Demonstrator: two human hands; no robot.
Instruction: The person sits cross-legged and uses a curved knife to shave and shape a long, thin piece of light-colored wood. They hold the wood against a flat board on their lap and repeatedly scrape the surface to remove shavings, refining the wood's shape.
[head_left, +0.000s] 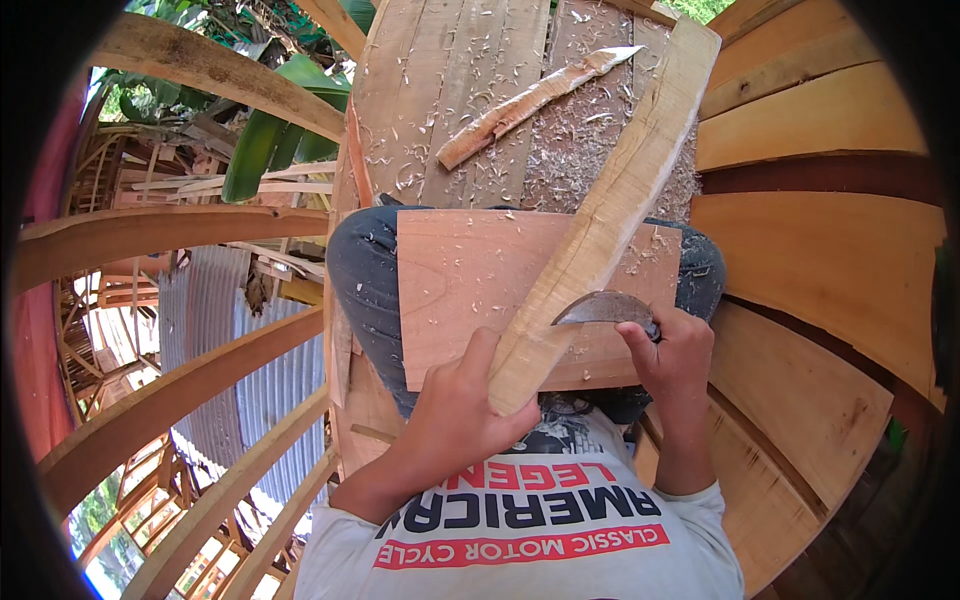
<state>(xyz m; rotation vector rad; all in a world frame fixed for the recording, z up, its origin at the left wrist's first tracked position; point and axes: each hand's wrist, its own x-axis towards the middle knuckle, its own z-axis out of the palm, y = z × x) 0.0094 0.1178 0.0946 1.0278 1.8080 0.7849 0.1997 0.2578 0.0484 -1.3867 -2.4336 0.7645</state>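
A long, pale wooden plank [620, 190] slants from my lap up to the far right, with rough, chipped edges. My left hand [455, 400] is closed around its near end. In my right hand [672, 360] is a knife with a curved, dark blade [605, 308]; the fist wraps its handle, which is mostly hidden. The blade's tip points left and lies over the plank's right edge; whether it cuts into the wood I cannot tell. Beneath both, a flat reddish-brown board [470, 270] rests across my thighs, dotted with a few shavings.
A shorter carved stick with a pointed white end [540, 108] lies on the slatted wooden floor [430, 60] beyond my knees, amid scattered shavings. Wide plank walling [810, 230] stands close on the right. Wooden rails [170, 235] run along the left, with corrugated metal sheets [240, 350] below them.
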